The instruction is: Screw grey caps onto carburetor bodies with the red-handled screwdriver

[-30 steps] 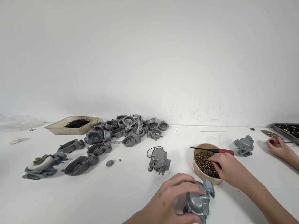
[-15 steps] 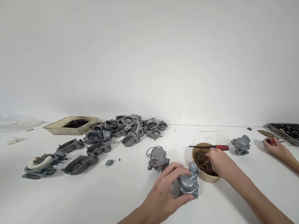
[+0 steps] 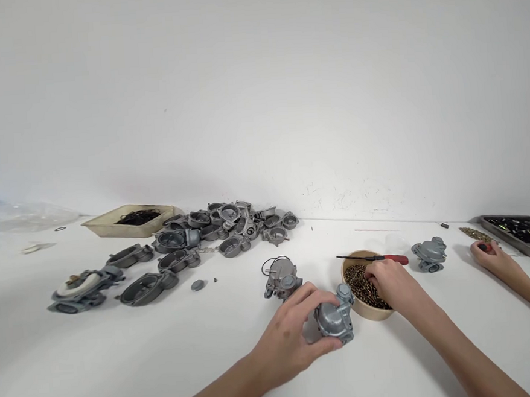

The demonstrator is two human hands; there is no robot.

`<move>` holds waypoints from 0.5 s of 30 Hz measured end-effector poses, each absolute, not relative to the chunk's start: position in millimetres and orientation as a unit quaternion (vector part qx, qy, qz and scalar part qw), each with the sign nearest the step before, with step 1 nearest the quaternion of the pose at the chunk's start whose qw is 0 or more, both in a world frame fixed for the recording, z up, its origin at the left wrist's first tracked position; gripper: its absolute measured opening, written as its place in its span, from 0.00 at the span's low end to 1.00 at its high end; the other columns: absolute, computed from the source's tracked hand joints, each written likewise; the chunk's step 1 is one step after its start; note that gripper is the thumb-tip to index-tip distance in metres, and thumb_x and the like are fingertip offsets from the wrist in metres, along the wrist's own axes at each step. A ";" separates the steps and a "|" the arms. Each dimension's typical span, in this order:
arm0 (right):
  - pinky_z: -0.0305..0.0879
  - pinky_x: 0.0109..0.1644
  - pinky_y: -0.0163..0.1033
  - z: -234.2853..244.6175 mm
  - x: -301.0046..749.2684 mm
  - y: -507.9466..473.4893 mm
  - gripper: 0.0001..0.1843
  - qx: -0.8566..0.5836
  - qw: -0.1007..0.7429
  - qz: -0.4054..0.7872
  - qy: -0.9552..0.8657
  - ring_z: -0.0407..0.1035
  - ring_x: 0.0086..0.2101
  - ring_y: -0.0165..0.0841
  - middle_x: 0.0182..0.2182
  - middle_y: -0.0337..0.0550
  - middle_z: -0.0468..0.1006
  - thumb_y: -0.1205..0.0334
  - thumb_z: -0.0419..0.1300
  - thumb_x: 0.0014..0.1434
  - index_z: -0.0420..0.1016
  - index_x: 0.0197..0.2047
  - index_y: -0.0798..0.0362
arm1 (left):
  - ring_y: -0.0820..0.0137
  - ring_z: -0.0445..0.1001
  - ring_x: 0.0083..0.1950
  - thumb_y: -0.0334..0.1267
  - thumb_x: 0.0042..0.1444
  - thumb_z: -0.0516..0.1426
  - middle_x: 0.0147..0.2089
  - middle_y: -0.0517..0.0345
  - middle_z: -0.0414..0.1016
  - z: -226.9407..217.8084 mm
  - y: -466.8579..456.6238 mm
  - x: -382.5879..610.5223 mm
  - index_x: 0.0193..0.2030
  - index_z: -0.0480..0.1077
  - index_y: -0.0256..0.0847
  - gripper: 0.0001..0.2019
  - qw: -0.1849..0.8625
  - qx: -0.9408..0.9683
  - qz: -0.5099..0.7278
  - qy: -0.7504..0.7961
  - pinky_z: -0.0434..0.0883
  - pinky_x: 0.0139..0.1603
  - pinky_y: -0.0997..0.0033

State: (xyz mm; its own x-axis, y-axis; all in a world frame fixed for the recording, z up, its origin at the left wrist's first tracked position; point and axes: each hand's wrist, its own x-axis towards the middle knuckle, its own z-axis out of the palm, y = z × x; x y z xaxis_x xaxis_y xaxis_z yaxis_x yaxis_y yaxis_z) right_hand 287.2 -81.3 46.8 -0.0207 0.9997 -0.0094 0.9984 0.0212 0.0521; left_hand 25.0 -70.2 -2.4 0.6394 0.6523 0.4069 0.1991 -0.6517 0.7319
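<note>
My left hand grips a grey metal carburetor by its rounded bowl, thumb low and fingers over the top, just above the white table. Beside it, my right hand reaches into a round tan tub of small brass-coloured screws, its fingertips pinched together among them. A red-handled screwdriver lies across the top of that hand, seemingly tucked in its grip, with the shaft pointing left over the tub. Whether a screw is between the fingertips is hidden.
Another carburetor stands behind my left hand, and one more right of the tub. Grey float bowls are heaped at back left near a cream tray. At right, another person's hand is near a dark parts tray.
The view has shifted slightly, so the things on the table appear a little further right. The right hand's fingers have shifted slightly among the screws; the left hand keeps its hold on the carburetor.
</note>
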 end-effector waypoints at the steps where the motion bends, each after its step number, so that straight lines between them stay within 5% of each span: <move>1: 0.53 0.30 0.39 47.7 286.8 -81.8 0.20 0.699 0.020 0.014 0.715 0.75 0.31 0.36 0.31 0.50 0.83 0.83 0.55 0.62 0.81 0.30 0.52 | 0.63 0.70 0.43 0.35 0.57 0.69 0.47 0.57 0.74 -1.4 -70.4 24.9 0.54 0.73 0.48 0.19 0.330 0.843 0.343 0.251 0.72 0.48 0.65; 8: 0.47 0.28 0.38 44.1 289.9 -77.0 0.18 0.697 0.031 0.000 0.716 0.78 0.32 0.37 0.33 0.50 0.84 0.83 0.56 0.57 0.83 0.32 0.55 | 0.63 0.71 0.42 0.35 0.56 0.67 0.48 0.56 0.74 1.4 -71.9 25.5 0.57 0.71 0.48 0.22 0.316 0.848 0.345 0.251 0.74 0.45 0.66; 15: 0.65 0.35 0.37 45.0 295.4 -87.5 0.17 0.669 -0.040 0.025 0.741 0.79 0.36 0.37 0.39 0.50 0.84 0.77 0.54 0.64 0.85 0.36 0.55 | 0.62 0.73 0.46 0.34 0.56 0.66 0.50 0.53 0.74 -2.7 -72.4 26.9 0.58 0.72 0.48 0.23 0.320 0.844 0.355 0.243 0.75 0.49 0.64</move>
